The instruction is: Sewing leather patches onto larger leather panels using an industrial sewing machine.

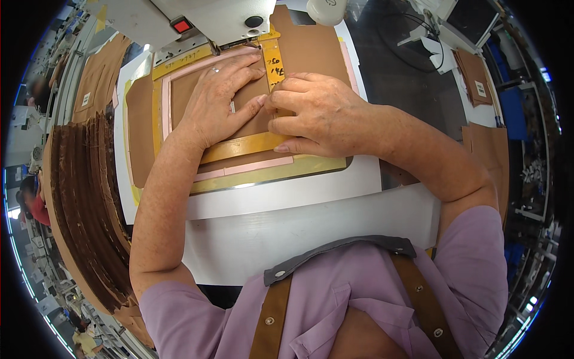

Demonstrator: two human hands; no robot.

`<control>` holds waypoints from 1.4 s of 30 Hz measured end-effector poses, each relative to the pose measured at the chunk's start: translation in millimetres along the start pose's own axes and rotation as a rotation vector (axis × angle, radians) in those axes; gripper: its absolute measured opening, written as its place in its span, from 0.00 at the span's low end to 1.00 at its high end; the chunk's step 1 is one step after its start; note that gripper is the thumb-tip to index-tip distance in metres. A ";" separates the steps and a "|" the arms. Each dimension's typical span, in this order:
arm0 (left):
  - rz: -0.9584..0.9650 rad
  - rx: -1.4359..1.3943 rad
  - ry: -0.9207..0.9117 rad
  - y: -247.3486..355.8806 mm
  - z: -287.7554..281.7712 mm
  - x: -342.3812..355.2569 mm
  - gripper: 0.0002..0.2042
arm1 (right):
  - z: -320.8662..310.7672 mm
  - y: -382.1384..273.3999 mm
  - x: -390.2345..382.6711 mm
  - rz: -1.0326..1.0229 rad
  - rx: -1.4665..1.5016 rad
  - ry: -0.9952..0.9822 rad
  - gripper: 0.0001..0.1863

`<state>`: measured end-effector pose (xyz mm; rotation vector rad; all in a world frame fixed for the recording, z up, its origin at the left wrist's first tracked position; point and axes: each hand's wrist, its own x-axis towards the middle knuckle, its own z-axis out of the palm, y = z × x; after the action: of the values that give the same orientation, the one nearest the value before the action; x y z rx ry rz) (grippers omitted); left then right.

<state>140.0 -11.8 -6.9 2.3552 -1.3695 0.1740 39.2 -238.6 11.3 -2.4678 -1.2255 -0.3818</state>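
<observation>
Head view: one yellow frame (242,146), one brown panel (182,96) showing inside it, one machine head (224,24). Panel lies just below the machine head. Your left hand (224,93) rests flat on it, thumb out, gripping nothing. Your right hand (317,110) bends over the frame's right bar, thumb at the lower bar; can't tell if it grips. Machine head blocks the frame's top edge. One brown stack (84,197) stands left of the white board (209,206).
</observation>
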 end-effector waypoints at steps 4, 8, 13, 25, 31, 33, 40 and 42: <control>0.005 -0.011 0.026 1.0 1.1 1.2 0.20 | 0.4 -3.4 -2.7 0.032 0.016 -0.009 0.14; 0.022 -0.001 0.031 0.4 2.3 0.5 0.20 | 2.6 -2.5 -6.4 0.042 0.024 -0.003 0.14; 0.016 0.048 0.043 -0.1 3.7 -1.5 0.21 | 0.1 -2.1 -7.2 0.055 0.031 0.011 0.14; -0.013 0.265 0.056 9.7 -9.5 -1.8 0.21 | -0.8 2.4 7.0 0.037 -0.160 -0.021 0.13; -0.038 0.113 0.022 24.6 -9.8 -7.7 0.14 | 2.2 8.5 2.6 0.082 -0.127 0.040 0.13; -0.035 0.138 0.015 21.8 -11.6 -5.3 0.14 | 4.9 13.2 2.7 0.080 -0.149 0.051 0.14; -0.055 0.196 0.050 10.6 -6.2 0.4 0.15 | 6.1 15.4 5.7 0.142 -0.226 0.039 0.21; -0.045 0.232 0.060 10.0 -4.1 0.4 0.16 | 8.9 20.9 6.0 0.157 -0.234 0.034 0.22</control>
<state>132.0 -14.8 -0.2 2.5427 -1.3290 0.4074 60.3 -242.2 1.6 -2.7203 -1.0148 -0.5490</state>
